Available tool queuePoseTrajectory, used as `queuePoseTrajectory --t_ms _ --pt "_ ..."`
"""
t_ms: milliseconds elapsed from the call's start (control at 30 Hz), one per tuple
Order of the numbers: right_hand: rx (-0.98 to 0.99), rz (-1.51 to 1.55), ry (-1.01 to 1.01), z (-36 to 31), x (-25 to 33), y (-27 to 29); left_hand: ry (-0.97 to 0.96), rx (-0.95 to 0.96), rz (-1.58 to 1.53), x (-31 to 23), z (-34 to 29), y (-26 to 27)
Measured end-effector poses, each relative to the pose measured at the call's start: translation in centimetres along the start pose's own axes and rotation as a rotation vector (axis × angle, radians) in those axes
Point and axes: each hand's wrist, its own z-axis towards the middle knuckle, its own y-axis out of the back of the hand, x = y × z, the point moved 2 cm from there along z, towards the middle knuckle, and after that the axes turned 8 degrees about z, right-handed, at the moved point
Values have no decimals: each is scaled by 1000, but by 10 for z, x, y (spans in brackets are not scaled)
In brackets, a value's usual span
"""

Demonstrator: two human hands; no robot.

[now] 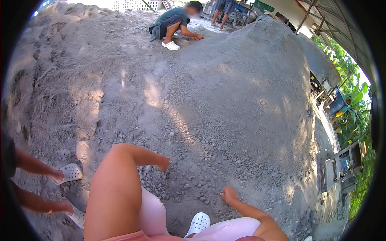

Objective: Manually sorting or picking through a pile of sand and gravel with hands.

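Observation:
My left hand hangs low over loose grey stones, its fingers curled in. Whatever it may hold is hidden. To the right, my right hand is also closed, just above the gravelly ground. A small pale spot shows at its fingertips, too small to name. Between the two hands lie scattered pebbles and a larger rounded stone. Below them, one white clog is on my foot, between my pink-clad legs.
A broad mound of grey sand and gravel rises ahead. A person in white clogs squats at its far side, touching the ground. Another person's legs stand close at my left. Wooden frames are at the right.

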Motion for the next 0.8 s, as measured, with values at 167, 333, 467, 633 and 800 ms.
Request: queuePoseTrajectory --t_ms 167,333,467,633,800 --pt "-85 -46 145 -10 5 -4 98 -390 -276 5 25 -20" --pt "-126 -28 136 -14 -4 -5 76 -385 -214 8 12 -1" --pt "-86 -4 96 -11 0 -1 106 -428 -276 6 16 -8" --pt "-68 -9 84 -6 3 -2 108 -471 -264 1 25 -26" --pt "-90 -20 56 -6 -11 -5 118 -454 -441 10 -1 1"
